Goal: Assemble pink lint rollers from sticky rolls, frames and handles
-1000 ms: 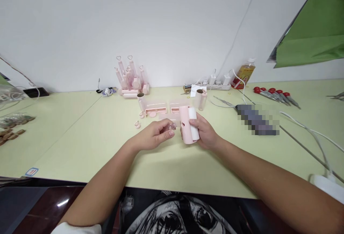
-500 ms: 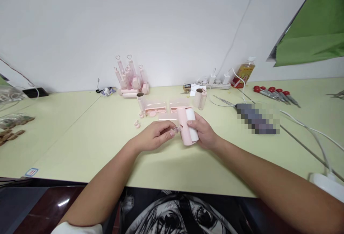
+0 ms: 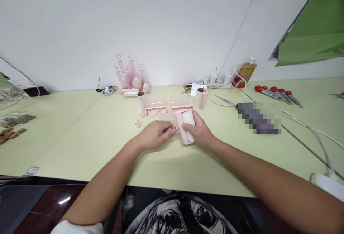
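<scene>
My right hand (image 3: 201, 129) is wrapped round a lint roller, a pink half-shell case (image 3: 181, 128) with a white roll (image 3: 189, 121) in it. The thumb lies across the white roll. My left hand (image 3: 156, 133) is closed in a pinch on a small shiny clear piece (image 3: 174, 128) at the left side of the case; its exact kind is hard to make out. Behind the hands lie open pink cases (image 3: 156, 110) and a flat pink part (image 3: 166, 117). Small pink pieces (image 3: 138, 123) with loops lie to the left.
Several pink rollers with heart-shaped loops (image 3: 130, 80) stand by the wall. Cardboard-cored rolls (image 3: 141, 99) stand nearby. Farther right are a power strip (image 3: 220, 86), a drink bottle (image 3: 244, 72), red-ended tools (image 3: 279, 94) and cables (image 3: 309, 121). Wooden pieces (image 3: 13, 133) lie at the left.
The pink case has shifted slightly left and turned in my right hand, whose thumb now reaches farther across the white roll. My left hand keeps its pinch beside the case.
</scene>
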`<state>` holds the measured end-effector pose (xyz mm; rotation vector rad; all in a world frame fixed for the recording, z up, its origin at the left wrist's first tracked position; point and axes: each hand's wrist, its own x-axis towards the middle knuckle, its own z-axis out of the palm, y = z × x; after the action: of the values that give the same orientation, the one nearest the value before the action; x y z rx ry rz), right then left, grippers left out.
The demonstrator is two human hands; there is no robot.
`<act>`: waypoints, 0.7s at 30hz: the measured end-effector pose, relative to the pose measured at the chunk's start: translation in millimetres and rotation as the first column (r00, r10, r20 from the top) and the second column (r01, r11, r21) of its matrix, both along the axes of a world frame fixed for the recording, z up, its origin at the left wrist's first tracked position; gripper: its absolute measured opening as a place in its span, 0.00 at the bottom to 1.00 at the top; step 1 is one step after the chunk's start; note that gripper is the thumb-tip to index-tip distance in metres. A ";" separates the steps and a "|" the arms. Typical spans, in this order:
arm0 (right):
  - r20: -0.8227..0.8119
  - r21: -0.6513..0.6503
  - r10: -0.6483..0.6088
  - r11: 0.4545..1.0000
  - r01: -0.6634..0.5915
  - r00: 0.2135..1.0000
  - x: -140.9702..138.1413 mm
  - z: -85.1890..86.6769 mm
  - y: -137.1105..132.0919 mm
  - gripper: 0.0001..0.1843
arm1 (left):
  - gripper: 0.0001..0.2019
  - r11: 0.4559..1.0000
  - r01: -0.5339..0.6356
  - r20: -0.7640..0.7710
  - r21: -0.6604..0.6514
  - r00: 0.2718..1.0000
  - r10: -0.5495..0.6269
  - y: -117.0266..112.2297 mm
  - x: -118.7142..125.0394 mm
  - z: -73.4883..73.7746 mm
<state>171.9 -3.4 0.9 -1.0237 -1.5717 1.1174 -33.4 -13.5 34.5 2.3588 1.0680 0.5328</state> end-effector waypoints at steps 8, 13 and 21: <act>0.090 0.090 -0.029 0.996 0.021 0.996 -2.1 -8.1 -1.1 0.22 | 0.15 1.000 0.007 -0.016 0.016 1.000 -0.007 1.0 1.3 -3.1; 0.071 0.076 -0.028 0.997 0.022 0.997 -4.8 -10.8 -3.5 0.23 | 0.16 1.000 0.010 0.001 0.004 1.000 -0.010 0.7 3.8 -5.6; -0.395 -0.225 0.217 0.919 -0.323 0.893 1.4 9.9 2.9 0.31 | 0.17 0.982 -0.017 0.513 -0.191 0.851 0.114 -0.6 9.4 -12.7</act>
<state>173.3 -0.4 10.9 -0.7288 -1.3002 1.6662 -24.1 -14.2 21.9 1.8603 0.8935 0.9922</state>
